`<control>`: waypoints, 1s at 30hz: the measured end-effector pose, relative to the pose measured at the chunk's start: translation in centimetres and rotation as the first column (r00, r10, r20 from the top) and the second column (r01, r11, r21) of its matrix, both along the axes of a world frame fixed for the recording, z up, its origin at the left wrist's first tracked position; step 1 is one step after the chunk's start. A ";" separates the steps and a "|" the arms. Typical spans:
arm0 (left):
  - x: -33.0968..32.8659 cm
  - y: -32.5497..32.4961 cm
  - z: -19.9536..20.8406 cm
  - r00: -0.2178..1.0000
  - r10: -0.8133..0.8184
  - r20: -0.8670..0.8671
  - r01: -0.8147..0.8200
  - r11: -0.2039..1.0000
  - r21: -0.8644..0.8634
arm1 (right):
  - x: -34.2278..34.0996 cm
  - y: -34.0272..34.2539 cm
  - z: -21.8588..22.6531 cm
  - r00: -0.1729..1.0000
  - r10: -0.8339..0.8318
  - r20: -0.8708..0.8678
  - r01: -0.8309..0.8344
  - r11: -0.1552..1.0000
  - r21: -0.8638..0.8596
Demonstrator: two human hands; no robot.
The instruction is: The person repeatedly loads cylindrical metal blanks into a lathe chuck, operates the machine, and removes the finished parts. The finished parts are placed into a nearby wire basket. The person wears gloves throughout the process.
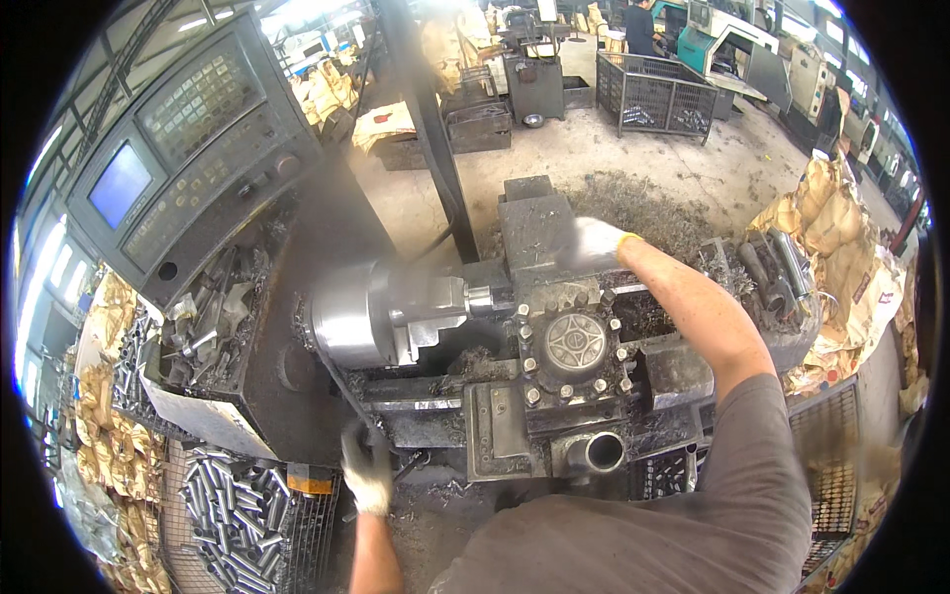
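My left hand (367, 479), in a white glove with dark-stained fingers, is low in front of the lathe, beside the lower end of a thin dark bar (348, 394). Whether it grips anything cannot be made out. My right hand (598, 241), also gloved, reaches across the machine to a dark metal block (537, 234) behind the tool post; motion blurs its fingers. Between the hands, a shiny lathe chuck (348, 319) faces right with stepped jaws (427, 315). A short bright metal cylinder (480, 298) sits at the jaws' end. The square tool post (575, 344) carries several bolts around its rim.
A control panel (183, 148) with a lit screen stands at left. Below it, a wire basket (297, 540) holds several metal tubes (233, 515). Metal parts (777, 265) and brown paper (826, 228) lie at right. Chips (643, 213) litter the floor; a person (641, 28) stands far back.
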State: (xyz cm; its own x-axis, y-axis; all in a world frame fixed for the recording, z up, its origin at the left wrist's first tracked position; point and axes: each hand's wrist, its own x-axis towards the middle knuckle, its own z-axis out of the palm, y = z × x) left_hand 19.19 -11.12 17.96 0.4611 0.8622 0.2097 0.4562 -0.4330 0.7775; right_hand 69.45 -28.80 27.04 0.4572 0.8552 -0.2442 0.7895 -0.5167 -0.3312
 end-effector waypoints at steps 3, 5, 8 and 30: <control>8.1 5.6 5.3 0.957 -0.265 -0.117 0.286 0.798 0.530 | 0.9 3.4 -2.9 0.895 0.422 0.143 -0.419 0.906 -0.050; 12.6 7.2 8.8 0.905 -0.290 -0.312 0.421 0.716 0.556 | -2.2 6.1 -0.9 0.875 0.483 0.039 -0.482 0.876 -0.025; 15.6 9.2 7.4 0.888 -0.116 -0.445 0.423 0.583 0.693 | -1.7 9.0 -3.5 0.937 0.251 -0.243 -0.348 0.729 -0.589; 19.7 13.8 7.6 0.921 -0.271 -0.280 0.387 0.563 0.730 | -5.4 12.4 -3.7 0.928 0.344 -0.146 -0.368 0.909 -0.196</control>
